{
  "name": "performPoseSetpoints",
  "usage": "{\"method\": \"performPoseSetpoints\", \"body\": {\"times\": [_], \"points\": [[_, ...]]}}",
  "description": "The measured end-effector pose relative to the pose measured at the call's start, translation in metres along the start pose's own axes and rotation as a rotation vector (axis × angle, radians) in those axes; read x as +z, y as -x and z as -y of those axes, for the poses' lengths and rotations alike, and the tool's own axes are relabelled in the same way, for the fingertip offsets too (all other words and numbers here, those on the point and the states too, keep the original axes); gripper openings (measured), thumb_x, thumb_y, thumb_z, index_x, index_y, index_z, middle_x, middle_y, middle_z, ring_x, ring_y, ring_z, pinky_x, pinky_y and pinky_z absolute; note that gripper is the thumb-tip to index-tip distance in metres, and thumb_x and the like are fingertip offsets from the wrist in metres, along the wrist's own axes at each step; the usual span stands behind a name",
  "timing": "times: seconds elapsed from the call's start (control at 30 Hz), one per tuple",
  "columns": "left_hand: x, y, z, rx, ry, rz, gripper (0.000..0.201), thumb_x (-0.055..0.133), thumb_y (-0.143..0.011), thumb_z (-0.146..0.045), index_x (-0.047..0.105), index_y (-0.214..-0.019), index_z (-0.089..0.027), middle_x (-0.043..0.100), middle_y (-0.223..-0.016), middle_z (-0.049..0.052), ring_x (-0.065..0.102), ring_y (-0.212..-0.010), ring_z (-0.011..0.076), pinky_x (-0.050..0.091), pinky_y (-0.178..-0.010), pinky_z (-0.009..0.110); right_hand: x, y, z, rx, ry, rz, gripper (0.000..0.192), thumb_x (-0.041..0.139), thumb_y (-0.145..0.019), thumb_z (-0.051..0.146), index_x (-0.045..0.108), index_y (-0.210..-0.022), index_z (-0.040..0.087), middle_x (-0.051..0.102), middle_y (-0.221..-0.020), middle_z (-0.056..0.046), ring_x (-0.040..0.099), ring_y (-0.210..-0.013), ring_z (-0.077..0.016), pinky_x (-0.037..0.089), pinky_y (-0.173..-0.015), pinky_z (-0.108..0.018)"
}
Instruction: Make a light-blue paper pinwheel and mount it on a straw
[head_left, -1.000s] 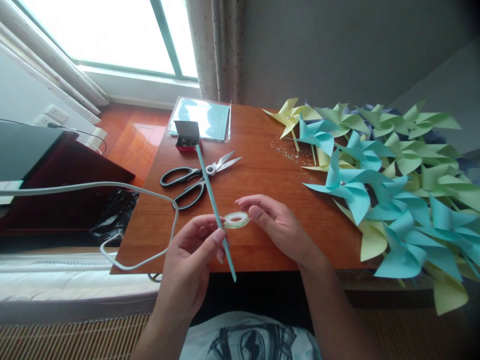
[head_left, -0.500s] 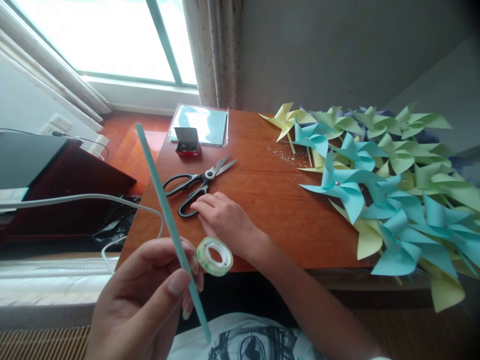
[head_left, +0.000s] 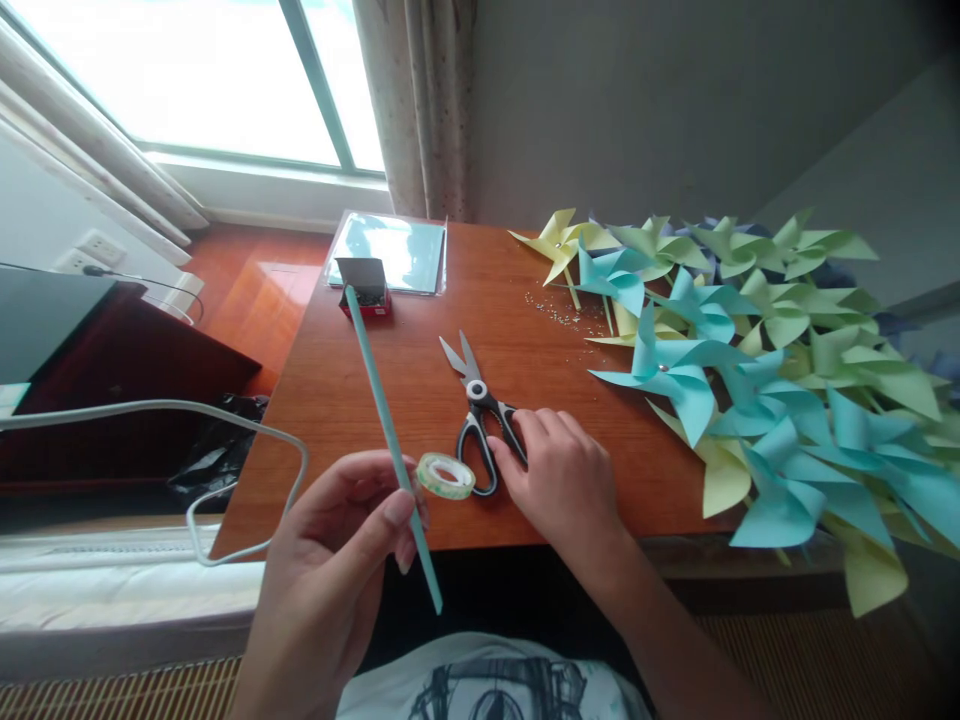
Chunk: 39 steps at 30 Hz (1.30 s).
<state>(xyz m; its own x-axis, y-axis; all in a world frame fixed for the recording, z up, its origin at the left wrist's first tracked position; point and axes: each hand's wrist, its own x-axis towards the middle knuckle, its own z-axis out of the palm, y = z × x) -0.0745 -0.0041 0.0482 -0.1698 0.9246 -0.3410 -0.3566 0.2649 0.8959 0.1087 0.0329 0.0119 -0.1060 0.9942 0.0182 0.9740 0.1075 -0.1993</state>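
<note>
Two hands busy, left hand (head_left: 337,540) grip pinching straw (head_left: 390,440) and tape roll (head_left: 445,475), right hand (head_left: 559,470) closed on scissors (head_left: 480,410) handles.

Glossy reddish wood on the table (head_left: 420,390); matt paper pinwheels (head_left: 750,350); scissors (head_left: 480,420) show bright metal blades, black plastic handles; tape roll (head_left: 445,475) shines clear, glossy plastic.

Head camera looks steeply down, close over table (head_left: 525,380).

Bright window (head_left: 187,80), curtain (head_left: 420,110), grey wall (head_left: 637,110)
</note>
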Motion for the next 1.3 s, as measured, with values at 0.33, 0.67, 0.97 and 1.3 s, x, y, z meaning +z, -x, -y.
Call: {"method": "performPoseSetpoints", "body": {"times": [0.33,0.67,0.97,1.3], "points": [[0.005,-0.007,0.011,0.018,-0.179,0.054,0.023,0.085,-0.077,-0.027,0.074,-0.097,-0.019,0.073,-0.084,0.002,0.063,-0.07,0.0125,0.052,-0.055,0.015,-0.009,-0.003,-0.008,0.041,0.029,0.091,0.035,0.068,-0.089,0.044,0.065,-0.112,0.018,0.066,-0.11,-0.012,0.061,-0.104,-0.0318,0.053,-0.079,-0.043],[0.009,-0.015,-0.002,0.287,-0.602,0.218,0.015,0.077,-0.085,-0.024,0.072,-0.098,-0.021,0.074,-0.088,0.002,0.069,-0.076,0.0142,0.056,-0.07,0.021,-0.01,-0.009,-0.023,0.151,-0.214,0.059,0.022,0.067,-0.081,0.034,0.069,-0.097,0.02,0.071,-0.094,-0.01,0.068,-0.089,-0.0304,0.054,-0.076,-0.042],[0.018,-0.031,-0.005,0.408,-0.711,0.291,0.012,0.072,-0.088,-0.02,0.069,-0.099,-0.023,0.064,-0.091,0.002,0.065,-0.08,0.0144,0.055,-0.071,0.022,-0.004,0.019,-0.042,0.301,-1.592,0.216,0.036,0.084,-0.07,0.037,0.059,-0.091,0.021,0.066,-0.085,0.0,0.064,-0.075,-0.0148,0.055,-0.07,-0.027],[0.041,-0.027,0.001,0.094,-0.448,0.261,0.019,0.077,-0.085,-0.026,0.072,-0.102,-0.02,0.072,-0.085,0.003,0.067,-0.076,0.0145,0.052,-0.065,0.019,-0.004,0.034,-0.02,0.281,-1.534,0.078,0.017,0.074,-0.078,0.027,0.065,-0.091,0.019,0.073,-0.089,-0.005,0.067,-0.076,-0.0162,0.059,-0.07,-0.028]]}}
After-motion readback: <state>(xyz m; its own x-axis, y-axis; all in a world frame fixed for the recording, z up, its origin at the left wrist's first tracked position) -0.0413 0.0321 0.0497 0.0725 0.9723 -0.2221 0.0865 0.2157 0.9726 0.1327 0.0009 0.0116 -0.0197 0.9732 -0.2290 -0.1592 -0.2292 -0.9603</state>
